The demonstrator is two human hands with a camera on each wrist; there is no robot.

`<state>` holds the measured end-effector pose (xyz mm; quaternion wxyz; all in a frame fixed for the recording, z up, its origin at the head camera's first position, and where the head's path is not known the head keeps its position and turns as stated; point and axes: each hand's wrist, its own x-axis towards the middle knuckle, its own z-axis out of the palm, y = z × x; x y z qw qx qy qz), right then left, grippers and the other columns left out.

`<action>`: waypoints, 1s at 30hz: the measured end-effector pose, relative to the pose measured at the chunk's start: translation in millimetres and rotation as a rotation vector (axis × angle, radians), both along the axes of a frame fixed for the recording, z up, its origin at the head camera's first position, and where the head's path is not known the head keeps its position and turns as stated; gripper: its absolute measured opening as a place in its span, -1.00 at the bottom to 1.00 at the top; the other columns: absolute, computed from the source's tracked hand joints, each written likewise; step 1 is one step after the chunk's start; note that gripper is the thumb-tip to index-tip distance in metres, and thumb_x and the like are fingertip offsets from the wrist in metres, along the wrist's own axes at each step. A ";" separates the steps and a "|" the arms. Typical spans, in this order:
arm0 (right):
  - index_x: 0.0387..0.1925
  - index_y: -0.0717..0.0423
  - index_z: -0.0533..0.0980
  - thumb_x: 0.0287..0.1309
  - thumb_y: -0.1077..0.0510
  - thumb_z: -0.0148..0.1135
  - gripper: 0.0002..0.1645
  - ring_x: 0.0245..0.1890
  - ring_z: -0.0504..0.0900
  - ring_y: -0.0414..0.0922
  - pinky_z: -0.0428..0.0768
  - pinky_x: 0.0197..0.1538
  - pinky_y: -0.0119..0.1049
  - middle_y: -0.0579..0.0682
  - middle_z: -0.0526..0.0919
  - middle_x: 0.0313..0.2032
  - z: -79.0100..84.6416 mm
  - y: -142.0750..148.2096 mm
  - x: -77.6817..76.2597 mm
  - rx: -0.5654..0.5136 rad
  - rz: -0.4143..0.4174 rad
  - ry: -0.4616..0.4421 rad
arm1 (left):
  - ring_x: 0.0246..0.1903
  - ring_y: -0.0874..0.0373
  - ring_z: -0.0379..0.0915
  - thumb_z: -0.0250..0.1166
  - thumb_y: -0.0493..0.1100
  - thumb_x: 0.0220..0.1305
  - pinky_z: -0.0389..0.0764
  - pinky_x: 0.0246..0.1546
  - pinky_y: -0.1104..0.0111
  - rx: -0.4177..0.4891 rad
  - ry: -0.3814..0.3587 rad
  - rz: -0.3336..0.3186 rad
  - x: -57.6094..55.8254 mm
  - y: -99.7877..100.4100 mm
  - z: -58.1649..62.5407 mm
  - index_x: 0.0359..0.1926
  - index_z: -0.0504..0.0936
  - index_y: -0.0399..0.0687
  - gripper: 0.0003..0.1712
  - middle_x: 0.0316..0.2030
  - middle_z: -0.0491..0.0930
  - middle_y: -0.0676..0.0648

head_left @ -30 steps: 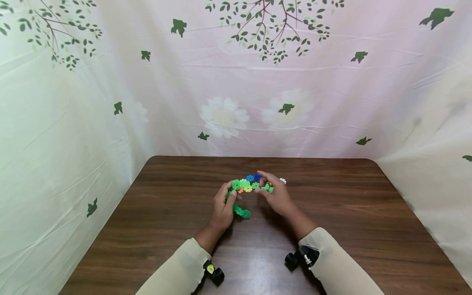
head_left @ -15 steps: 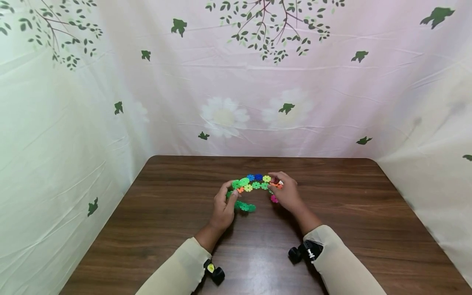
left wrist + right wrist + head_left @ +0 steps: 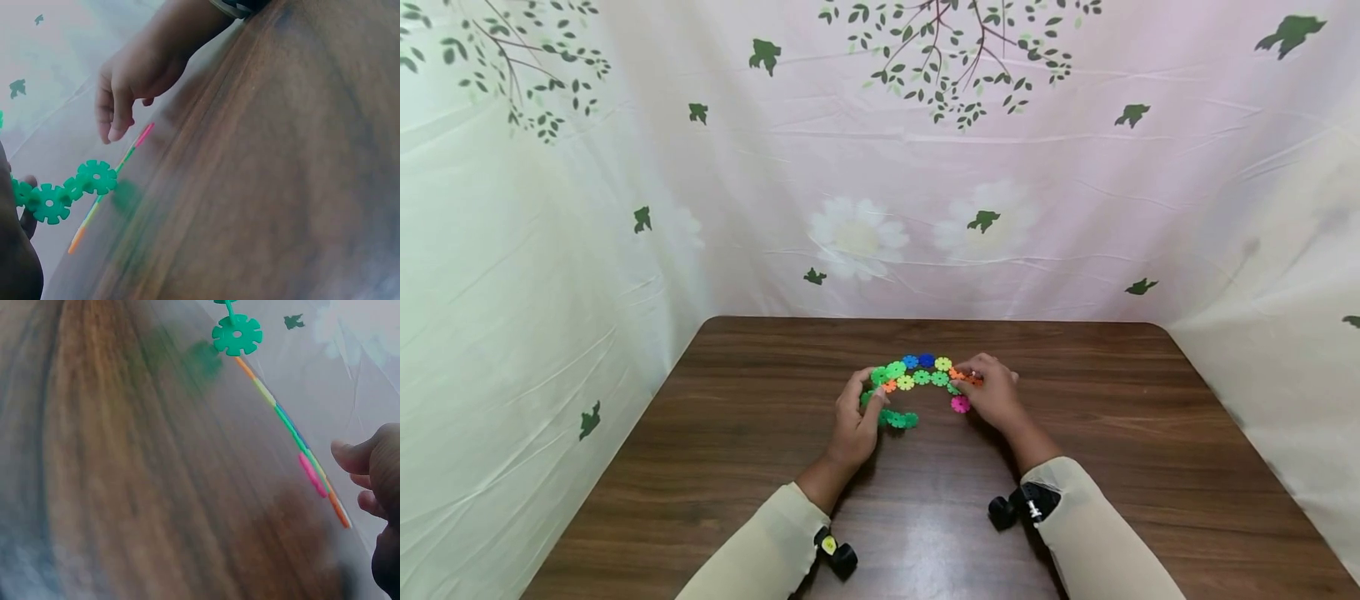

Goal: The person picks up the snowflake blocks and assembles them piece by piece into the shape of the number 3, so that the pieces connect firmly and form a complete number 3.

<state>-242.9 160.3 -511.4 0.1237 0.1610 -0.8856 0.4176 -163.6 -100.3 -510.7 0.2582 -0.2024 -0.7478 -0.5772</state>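
Notched plastic discs are linked into a colourful shape. My left hand (image 3: 853, 423) grips its left end, thumb in front, by the bright green discs (image 3: 895, 370). A darker green strand (image 3: 897, 420) curves out toward me from there. Blue discs (image 3: 927, 361), a yellow disc (image 3: 943, 364) and another green row (image 3: 921, 377) run rightward. My right hand (image 3: 998, 398) is at the right end, over orange discs it partly hides, beside a pink disc (image 3: 960, 404). In the left wrist view the right hand (image 3: 140, 78) hangs loosely bent, its fingertips apart from the discs.
Brown wood-grain table (image 3: 760, 483) under the hands. A pale cloth (image 3: 902, 175) printed with leaves and flowers hangs behind and at both sides. Black wrist cameras are strapped on the left sleeve (image 3: 752, 550) and the right sleeve (image 3: 1097, 533).
My right hand has slid rightward along the disc shape, uncovering the blue, yellow and pink discs. The left hand stays put; the darker green strand has shifted slightly right and up.
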 end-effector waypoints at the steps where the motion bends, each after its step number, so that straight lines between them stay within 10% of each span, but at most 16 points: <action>1: 0.01 0.22 0.79 0.25 0.21 0.59 -0.68 0.02 0.65 0.17 0.18 0.16 0.22 0.16 0.76 -0.06 -0.8 0.7 -0.2 0.014 -0.001 -0.011 | -0.22 -0.11 0.69 0.11 -0.37 0.63 0.70 -0.09 0.30 -0.001 0.002 0.002 -0.1 -0.1 -0.5 0.32 0.56 -0.27 -0.65 -0.24 0.67 -0.32; 30: -0.17 0.10 0.77 0.25 -0.02 0.63 -0.70 0.19 0.44 0.15 0.03 0.22 0.30 0.10 0.64 0.04 -7.5 3.3 1.2 0.101 -0.047 -0.102 | -0.26 -0.13 0.67 0.10 -0.36 0.66 0.70 -0.12 0.29 0.000 -0.040 -0.019 0.3 -0.6 -1.8 0.33 0.54 -0.26 -0.66 -0.24 0.63 -0.46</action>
